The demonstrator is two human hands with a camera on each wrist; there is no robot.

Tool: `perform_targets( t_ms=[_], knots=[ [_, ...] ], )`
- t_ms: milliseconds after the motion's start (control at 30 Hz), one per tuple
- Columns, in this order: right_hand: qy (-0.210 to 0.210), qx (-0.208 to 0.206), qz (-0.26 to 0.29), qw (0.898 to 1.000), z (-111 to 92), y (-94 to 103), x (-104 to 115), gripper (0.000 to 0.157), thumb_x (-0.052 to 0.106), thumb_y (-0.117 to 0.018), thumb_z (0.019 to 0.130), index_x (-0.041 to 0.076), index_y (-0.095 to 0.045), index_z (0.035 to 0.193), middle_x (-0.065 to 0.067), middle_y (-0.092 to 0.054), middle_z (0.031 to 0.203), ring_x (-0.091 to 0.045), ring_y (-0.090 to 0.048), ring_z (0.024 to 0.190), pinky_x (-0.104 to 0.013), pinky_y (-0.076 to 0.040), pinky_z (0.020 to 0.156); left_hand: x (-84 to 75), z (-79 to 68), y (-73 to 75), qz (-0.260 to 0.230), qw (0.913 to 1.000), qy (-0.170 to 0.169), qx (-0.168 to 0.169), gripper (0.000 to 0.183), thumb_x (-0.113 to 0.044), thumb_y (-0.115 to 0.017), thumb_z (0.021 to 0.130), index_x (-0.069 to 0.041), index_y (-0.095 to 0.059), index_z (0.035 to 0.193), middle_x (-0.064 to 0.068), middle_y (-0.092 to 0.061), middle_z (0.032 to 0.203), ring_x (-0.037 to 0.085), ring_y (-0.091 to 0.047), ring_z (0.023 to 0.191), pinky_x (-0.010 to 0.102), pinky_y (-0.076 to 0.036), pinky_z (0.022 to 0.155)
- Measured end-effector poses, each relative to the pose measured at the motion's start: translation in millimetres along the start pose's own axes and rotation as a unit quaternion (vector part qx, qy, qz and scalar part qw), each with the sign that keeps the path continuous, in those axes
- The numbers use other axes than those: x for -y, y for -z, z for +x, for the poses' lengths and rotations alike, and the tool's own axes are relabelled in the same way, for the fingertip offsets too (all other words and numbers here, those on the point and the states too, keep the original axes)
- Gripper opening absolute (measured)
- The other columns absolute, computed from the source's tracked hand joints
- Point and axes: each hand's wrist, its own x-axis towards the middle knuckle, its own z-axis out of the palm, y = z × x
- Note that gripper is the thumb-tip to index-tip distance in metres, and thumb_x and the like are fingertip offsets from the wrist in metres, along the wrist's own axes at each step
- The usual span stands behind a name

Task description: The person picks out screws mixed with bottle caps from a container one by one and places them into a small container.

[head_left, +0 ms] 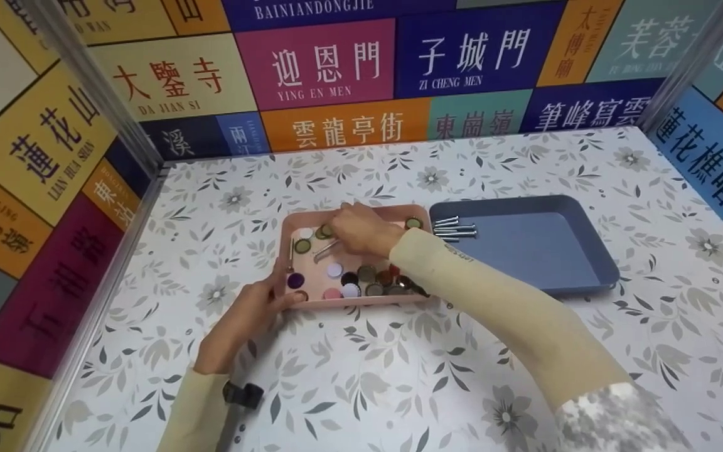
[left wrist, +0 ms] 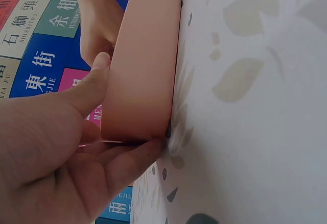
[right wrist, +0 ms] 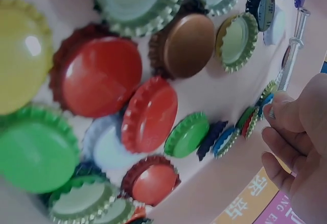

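Observation:
My left hand (head_left: 261, 301) grips the near left corner of a pink tray (head_left: 361, 304); in the left wrist view its thumb is at the rim and its fingers lie against the outside wall. Inside that tray, my right hand (head_left: 361, 229) pinches a silver screw (head_left: 326, 250), its head pointing away from the fingers. A second screw (head_left: 291, 254) leans by the tray's left wall. Bottle caps of several colours lie in the tray, among them a red cap (right wrist: 104, 76), a green cap (right wrist: 38, 155) and a purple cap (head_left: 295, 280). The right forearm hides the tray's right part.
A blue-grey tray (head_left: 524, 245) stands right beside the pink one, with several screws (head_left: 455, 227) gathered at its left end. Both trays are on a floral-patterned tabletop (head_left: 349, 376). Panels with printed signs (head_left: 336, 63) enclose the back and sides.

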Motion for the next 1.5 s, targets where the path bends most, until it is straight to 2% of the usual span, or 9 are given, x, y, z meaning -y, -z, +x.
perform_targets(
  t_ms=[33,133,267,400,800,1033,1233,1367,1500],
  knots=[
    [0.000,-0.003,-0.001,1.000,-1.3,0.6,-1.3,0.014,0.010,-0.071,0.087,0.003,-0.070,0.100,-0.014,-0.073,0.104,-0.033,-0.067,0.097,-0.045,-0.055,0.088,0.0,0.1,-0.2,0.005,1.0000,-0.001,0.000,0.083,-0.036,-0.067,0.095,-0.025,-0.017,0.161,0.025,-0.066,0.122,0.024,-0.062,0.087,0.033,-0.049,0.076],
    [-0.005,-0.015,0.008,1.000,-5.6,1.8,-6.1,0.018,0.005,-0.071,0.086,0.002,-0.069,0.103,-0.015,-0.072,0.104,-0.033,-0.067,0.096,-0.044,-0.057,0.084,0.5,0.1,-0.3,0.016,0.9998,-0.011,-0.001,0.086,-0.036,-0.067,0.095,-0.026,-0.013,0.162,0.026,-0.067,0.118,0.025,-0.062,0.087,0.034,-0.048,0.077],
    [-0.016,-0.021,0.040,0.999,-12.3,3.6,-11.9,0.021,0.003,-0.070,0.087,0.004,-0.068,0.108,-0.014,-0.071,0.102,-0.031,-0.068,0.094,-0.042,-0.057,0.081,1.7,-0.6,0.6,0.014,0.9995,-0.029,-0.002,0.084,-0.035,-0.067,0.095,-0.023,-0.017,0.161,0.013,-0.061,0.082,0.022,-0.055,0.073,0.031,-0.044,0.069],
    [-0.027,-0.009,0.056,0.998,-19.3,6.1,-16.8,0.020,0.004,-0.068,0.090,0.005,-0.068,0.109,-0.013,-0.069,0.103,-0.029,-0.066,0.096,-0.041,-0.056,0.082,2.1,-1.4,1.7,0.007,0.9995,-0.032,0.003,0.083,-0.035,-0.067,0.095,-0.022,-0.018,0.161,0.003,-0.047,0.071,0.018,-0.047,0.063,0.030,-0.042,0.063],
    [-0.039,0.012,0.066,0.997,-43.0,17.2,-44.9,0.016,-0.001,-0.070,0.085,0.004,-0.066,0.100,-0.012,-0.068,0.102,-0.028,-0.063,0.096,-0.040,-0.055,0.083,-1.0,-2.7,2.1,0.016,0.9998,-0.005,0.008,0.080,-0.035,-0.066,0.096,-0.024,-0.019,0.161,0.011,-0.059,0.085,0.020,-0.055,0.072,0.029,-0.044,0.066],
    [-0.055,0.005,0.074,0.996,-57.5,19.5,-61.5,0.017,-0.007,-0.065,0.083,0.003,-0.067,0.097,-0.012,-0.068,0.099,-0.029,-0.062,0.095,-0.041,-0.054,0.083,-2.0,-2.3,1.6,0.012,0.9997,-0.002,0.019,0.082,-0.036,-0.065,0.097,-0.024,-0.016,0.161,0.007,-0.050,0.076,0.020,-0.051,0.066,0.028,-0.042,0.058],
    [-0.043,-0.022,0.077,0.996,-67.3,22.0,-72.2,0.011,-0.006,-0.063,0.085,0.003,-0.066,0.092,-0.013,-0.068,0.095,-0.031,-0.061,0.095,-0.045,-0.052,0.082,-2.5,-1.9,1.1,0.016,0.9999,-0.004,0.006,0.077,-0.035,-0.065,0.098,-0.020,-0.023,0.161,0.015,-0.069,0.108,0.021,-0.059,0.083,0.033,-0.047,0.075],
    [-0.047,-0.023,0.075,0.996,-71.8,21.3,-80.3,0.013,-0.003,-0.069,0.082,0.003,-0.064,0.093,-0.013,-0.067,0.094,-0.031,-0.059,0.093,-0.045,-0.051,0.080,-2.3,-1.5,0.6,0.007,0.9999,0.000,0.010,0.077,-0.036,-0.064,0.098,-0.018,-0.023,0.160,0.018,-0.064,0.134,0.022,-0.061,0.090,0.036,-0.048,0.084],
    [-0.060,-0.020,0.075,0.995,-75.9,22.3,-86.0,0.016,0.000,-0.074,0.082,0.003,-0.064,0.093,-0.014,-0.066,0.095,-0.032,-0.059,0.093,-0.047,-0.051,0.081,-1.2,-1.1,1.4,0.002,0.9999,-0.001,0.011,0.077,-0.035,-0.064,0.098,-0.016,-0.022,0.160,0.017,-0.057,0.144,0.021,-0.062,0.092,0.034,-0.049,0.084]
  ],
)
